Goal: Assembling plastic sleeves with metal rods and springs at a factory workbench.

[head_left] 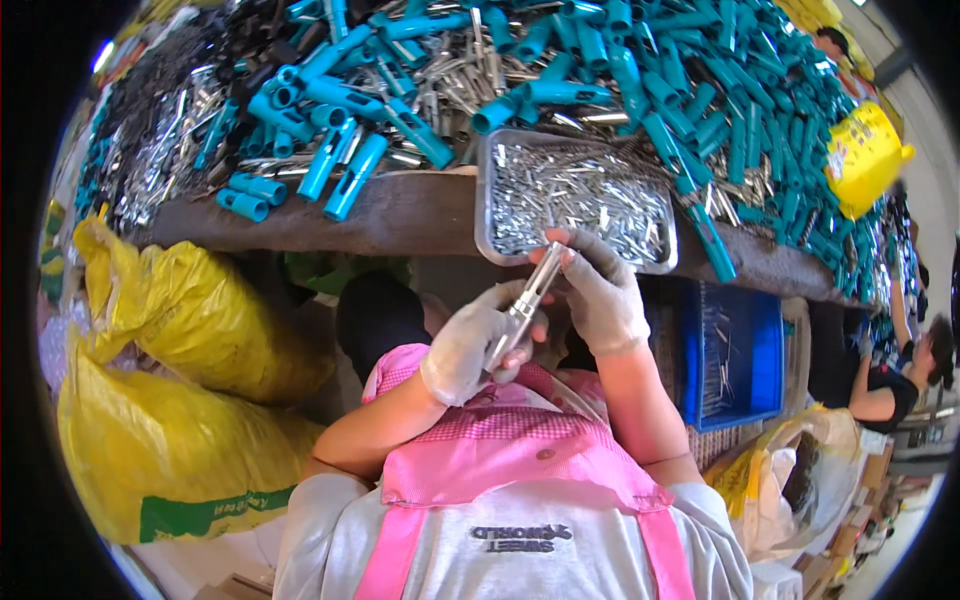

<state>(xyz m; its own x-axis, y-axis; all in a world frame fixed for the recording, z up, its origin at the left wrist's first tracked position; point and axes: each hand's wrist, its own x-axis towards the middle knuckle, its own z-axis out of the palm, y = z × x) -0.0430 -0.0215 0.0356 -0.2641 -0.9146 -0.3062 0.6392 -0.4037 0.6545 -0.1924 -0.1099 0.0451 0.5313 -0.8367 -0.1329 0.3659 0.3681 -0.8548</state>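
Note:
A shiny metal tube with a slot in its side [528, 303] is held at a slant in front of my chest. My left hand [462, 348], in a thin whitish glove, is closed around its lower part. The gloved right hand [606, 302] has its thumb and fingers closed at the upper end; whether a small part is pinched there is too small to tell. Just beyond the fingertips stands a clear plastic tray [484, 215], full of small metal pieces [575, 195], at the bench's near edge.
Teal slotted tubes [570, 92] and loose metal parts are heaped across the bench [400, 212]. A yellow container [866, 160] lies at the far right. Yellow sacks [190, 440] stand at my left, a blue crate [755, 350] below the bench at right. Another person [885, 385] sits farther right.

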